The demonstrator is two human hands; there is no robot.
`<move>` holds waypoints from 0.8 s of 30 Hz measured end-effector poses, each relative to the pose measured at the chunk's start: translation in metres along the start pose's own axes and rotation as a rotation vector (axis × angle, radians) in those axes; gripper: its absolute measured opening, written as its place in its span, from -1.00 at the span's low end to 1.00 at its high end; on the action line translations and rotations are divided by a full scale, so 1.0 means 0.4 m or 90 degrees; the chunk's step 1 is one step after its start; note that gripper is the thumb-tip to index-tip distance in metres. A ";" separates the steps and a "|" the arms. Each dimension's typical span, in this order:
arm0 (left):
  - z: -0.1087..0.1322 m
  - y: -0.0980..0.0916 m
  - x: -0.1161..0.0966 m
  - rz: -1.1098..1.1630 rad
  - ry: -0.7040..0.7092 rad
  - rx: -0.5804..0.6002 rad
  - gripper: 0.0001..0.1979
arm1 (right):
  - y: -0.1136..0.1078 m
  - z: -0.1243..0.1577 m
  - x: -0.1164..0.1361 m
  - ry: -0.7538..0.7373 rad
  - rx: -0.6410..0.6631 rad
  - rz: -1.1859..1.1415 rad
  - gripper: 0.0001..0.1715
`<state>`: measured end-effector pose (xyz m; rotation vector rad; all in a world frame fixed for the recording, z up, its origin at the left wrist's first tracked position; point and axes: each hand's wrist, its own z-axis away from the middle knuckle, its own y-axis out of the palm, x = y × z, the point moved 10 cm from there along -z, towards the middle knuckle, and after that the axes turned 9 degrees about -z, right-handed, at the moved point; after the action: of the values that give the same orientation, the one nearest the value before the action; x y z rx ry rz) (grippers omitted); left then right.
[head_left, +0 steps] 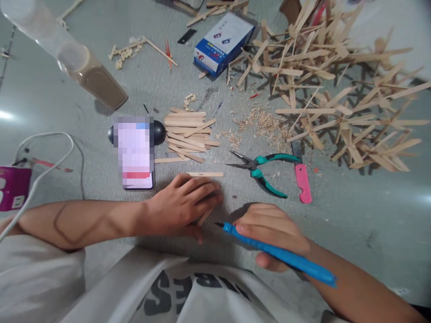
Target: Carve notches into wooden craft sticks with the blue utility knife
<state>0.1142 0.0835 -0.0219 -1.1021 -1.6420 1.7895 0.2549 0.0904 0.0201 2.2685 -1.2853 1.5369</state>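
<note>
My left hand lies palm down on the table with its fingers bent together. A craft stick shows in part beneath the fingers, held there; the rest of it is hidden. Just beyond the fingertips lies another flat wooden stick. My right hand grips a blue pen-shaped tool, whose thin dark tip points left toward the stick under my left hand, apart from it. Green-handled long-nose pliers lie spread beyond my right hand, beside a pink-handled folding knife.
Loose craft sticks lie by a phone propped on a black rounded object. Joined stick pieces heap at far right. Wood shavings, a blue-white box, a bottle and a white cable surround them.
</note>
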 end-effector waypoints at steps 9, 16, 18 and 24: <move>-0.001 -0.003 0.004 0.011 -0.001 0.049 -0.15 | -0.010 -0.003 0.010 -0.012 0.009 0.052 -0.46; 0.001 -0.007 -0.002 -0.003 0.018 0.026 -0.16 | -0.001 -0.005 0.020 -0.046 0.027 0.122 -0.54; 0.001 -0.005 -0.003 -0.027 0.017 0.021 -0.21 | 0.005 -0.005 0.024 -0.057 0.028 0.139 -0.54; 0.003 0.007 -0.003 -0.057 0.007 0.027 -0.15 | 0.013 -0.004 0.024 -0.057 0.016 0.164 -0.70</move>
<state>0.1145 0.0812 -0.0245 -1.0024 -1.6142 1.7492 0.2514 0.0826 0.0270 2.2847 -1.6489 1.5489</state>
